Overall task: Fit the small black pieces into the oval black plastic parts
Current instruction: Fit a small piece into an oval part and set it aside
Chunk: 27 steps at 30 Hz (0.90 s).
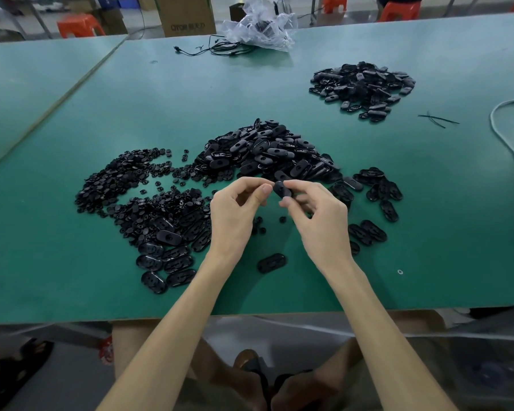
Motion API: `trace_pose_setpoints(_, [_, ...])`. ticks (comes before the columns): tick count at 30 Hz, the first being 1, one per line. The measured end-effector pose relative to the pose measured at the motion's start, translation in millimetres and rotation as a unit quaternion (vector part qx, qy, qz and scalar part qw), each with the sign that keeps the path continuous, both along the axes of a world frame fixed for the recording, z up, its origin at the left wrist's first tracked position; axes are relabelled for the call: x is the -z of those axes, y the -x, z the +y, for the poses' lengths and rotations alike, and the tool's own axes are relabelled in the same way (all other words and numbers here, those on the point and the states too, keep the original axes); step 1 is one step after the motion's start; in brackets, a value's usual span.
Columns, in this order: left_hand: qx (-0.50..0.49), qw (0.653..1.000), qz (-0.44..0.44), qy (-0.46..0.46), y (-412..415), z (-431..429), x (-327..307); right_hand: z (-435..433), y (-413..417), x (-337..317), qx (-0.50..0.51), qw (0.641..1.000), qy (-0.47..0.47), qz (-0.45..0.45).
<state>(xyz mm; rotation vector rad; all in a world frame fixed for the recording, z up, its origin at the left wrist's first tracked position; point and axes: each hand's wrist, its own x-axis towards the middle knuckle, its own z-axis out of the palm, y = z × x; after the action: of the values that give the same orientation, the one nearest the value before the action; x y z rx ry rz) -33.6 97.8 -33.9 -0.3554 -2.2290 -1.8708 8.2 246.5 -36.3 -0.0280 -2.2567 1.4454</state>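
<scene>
Pinching oval part [282, 189] between hands [324, 221]

The cardboard box [187, 13] at the far side carries one line of dark print, too blurred to read.

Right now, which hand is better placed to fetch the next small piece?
Probably left. The left hand is nearer the small pieces, while the right hand pinches an oval part.

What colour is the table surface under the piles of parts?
Green, slightly teal; the table shows clearly in the head view.
</scene>
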Motion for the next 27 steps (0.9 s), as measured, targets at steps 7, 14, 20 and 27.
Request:
trace_pose_setpoints(7, [0.002, 1.0, -0.008, -0.012, 0.4, 1.5, 0.4, -0.5, 0.3, 1.0, 0.005, 1.0, 0.003, 0.002])
trace_pose_setpoints(14, [0.006, 1.0, -0.003, -0.009, -1.5, 2.4, -0.6, -1.7, -0.9, 0.5, -0.007, 1.0, -0.004, 0.002])
trace_pose_setpoints(20, [-0.011, 0.999, -0.009, -0.031, -1.9, 2.6, -1.2, -1.1, -0.8, 1.4, 0.009, 1.0, -0.002, 0.014])
trace_pose_setpoints(27, [0.028, 0.999, -0.006, -0.034, -2.4, 3.2, -1.8, 0.6, -0.2, 1.7, -0.006, 1.0, 0.001, 0.018])
